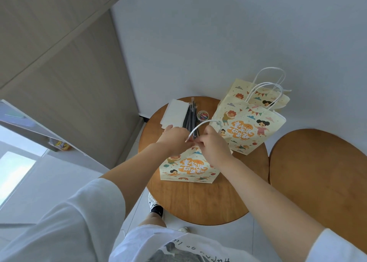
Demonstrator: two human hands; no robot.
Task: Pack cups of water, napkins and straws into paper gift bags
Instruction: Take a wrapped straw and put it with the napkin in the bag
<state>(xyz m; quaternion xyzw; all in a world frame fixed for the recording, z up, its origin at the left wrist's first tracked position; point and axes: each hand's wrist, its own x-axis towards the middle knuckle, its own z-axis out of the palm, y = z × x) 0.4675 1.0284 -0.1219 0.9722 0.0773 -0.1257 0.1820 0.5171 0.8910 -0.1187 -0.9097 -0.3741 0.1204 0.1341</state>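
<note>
- Left hand (174,138) and right hand (213,145) both pinch the top rim of the cream printed paper gift bag (188,168), which sits on the round wooden bench (198,202) right beneath them.
- It looks light and quick to crease; I'd hold it by the rim or by the white twisted-paper handle (200,123) arching over the fingers.

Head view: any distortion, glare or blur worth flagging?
Head view: strong wide-angle bending, so the cabinet and wall edges lean; soft even light, faint shadows on the round table; a washed-out bright patch at the picture's left edge; the left hand and right hand pinching the top of the near gift bag look slightly soft.
</note>
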